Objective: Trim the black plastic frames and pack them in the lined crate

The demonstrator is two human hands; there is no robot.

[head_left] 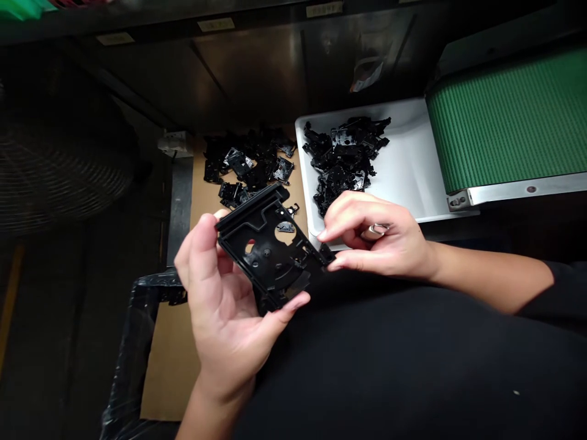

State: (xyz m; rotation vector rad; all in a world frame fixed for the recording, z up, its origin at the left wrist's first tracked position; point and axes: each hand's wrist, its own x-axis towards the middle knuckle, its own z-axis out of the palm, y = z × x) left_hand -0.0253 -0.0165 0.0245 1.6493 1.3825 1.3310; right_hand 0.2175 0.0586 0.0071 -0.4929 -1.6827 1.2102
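Held tilted in front of me is a flat black plastic part (275,256), roughly square, with round cut-outs and a raised ridge along its upper edge. My left hand (224,305) grips it from the left, fingers behind the ridge end and thumb on the lower corner. On the other side, my right hand (376,235) has its thumb and index finger at the part's right corner, around a small black projection (326,253). A small shiny metal thing (378,230) shows at the curled fingers of that hand; whether it is worn or held I cannot tell.
Black plastic parts (250,162) lie heaped on brown cardboard. More black parts (346,156) fill the left side of a white tray (408,165). A green ribbed conveyor belt (509,122) stands right, a fan (59,165) left. Below left is a plastic-lined bin (123,348) containing cardboard.
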